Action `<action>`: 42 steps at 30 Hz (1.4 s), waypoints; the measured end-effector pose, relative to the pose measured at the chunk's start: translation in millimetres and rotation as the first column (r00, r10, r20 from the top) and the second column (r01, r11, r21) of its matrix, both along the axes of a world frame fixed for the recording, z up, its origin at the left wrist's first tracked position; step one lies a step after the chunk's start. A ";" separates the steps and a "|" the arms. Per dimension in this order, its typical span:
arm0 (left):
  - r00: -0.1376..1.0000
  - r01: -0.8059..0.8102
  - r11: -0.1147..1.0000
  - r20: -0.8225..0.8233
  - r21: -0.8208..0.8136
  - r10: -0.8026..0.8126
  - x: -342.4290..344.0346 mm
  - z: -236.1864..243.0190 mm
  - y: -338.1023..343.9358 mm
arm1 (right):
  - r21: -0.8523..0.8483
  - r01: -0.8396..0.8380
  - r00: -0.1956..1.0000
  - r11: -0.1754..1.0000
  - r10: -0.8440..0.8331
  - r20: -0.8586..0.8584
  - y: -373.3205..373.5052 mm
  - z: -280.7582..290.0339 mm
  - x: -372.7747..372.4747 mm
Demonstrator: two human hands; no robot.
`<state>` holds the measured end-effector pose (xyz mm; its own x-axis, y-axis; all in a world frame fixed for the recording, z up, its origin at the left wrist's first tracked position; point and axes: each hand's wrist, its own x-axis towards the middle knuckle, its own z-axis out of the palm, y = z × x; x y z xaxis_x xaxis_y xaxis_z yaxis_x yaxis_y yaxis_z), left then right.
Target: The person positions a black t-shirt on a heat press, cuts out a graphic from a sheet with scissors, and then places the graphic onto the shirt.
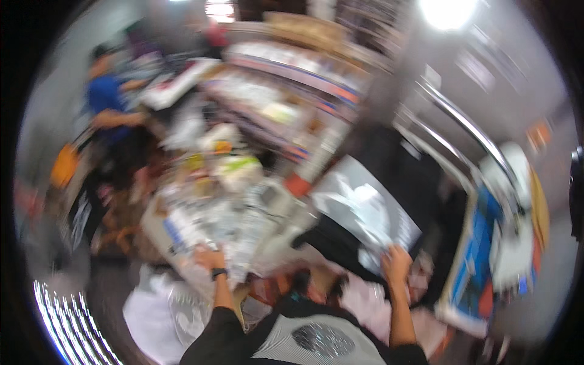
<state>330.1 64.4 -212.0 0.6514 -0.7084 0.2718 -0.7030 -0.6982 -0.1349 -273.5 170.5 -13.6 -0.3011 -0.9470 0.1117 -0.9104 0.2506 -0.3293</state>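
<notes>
Motion blurs most of the picture. On the right, my right hand [396,263] is closed on the near edge of a shiny, whitish plastic bag [359,204]. That bag lies over black fabric [398,173], which spreads up and to the right behind it. My left hand [210,258], with a dark band on the wrist, is at the near left part of the cluttered table [161,243]. Clear plastic packaging [234,234] lies beside it. Smearing hides whether the left fingers hold anything.
Shelves with pale packages [292,64] stand at the back. A person in a blue top [109,91] works at the far left by a white surface. A metal rail [468,125] and hanging cloths [511,231] are at right. White bags [161,310] lie at lower left.
</notes>
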 end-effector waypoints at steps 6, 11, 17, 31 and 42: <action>-0.233 0.794 0.178 -0.561 -0.582 -0.795 -201.7 279.5 35.2 | 0.112 -0.373 0.860 0.921 0.299 0.413 53.6 75.1 101.5; -0.432 0.804 -0.555 -0.850 -0.212 -0.302 -262.5 295.1 31.5 | 0.216 -0.435 0.761 0.874 0.228 0.608 88.1 118.1 135.6; -0.409 0.811 -0.393 -0.900 -0.434 0.150 -254.6 258.6 36.1 | 0.352 -0.248 0.458 0.902 -0.211 0.864 143.7 121.7 103.0; -0.513 0.734 -0.351 -0.813 -0.582 0.274 -313.5 247.3 15.8 | 0.314 0.501 -0.192 0.806 -0.250 0.949 244.8 13.8 106.3; -0.634 0.731 -0.100 -0.726 -0.675 0.265 -309.3 239.2 38.5 | 0.184 0.088 -0.292 0.979 -0.152 0.944 273.2 -35.5 99.0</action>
<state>20.8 102.9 27.2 -0.9994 -0.0172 -0.0305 -0.0307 0.0134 0.9994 -174.5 443.7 -49.1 -0.1016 -0.8663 -0.4891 0.6011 0.3383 -0.7241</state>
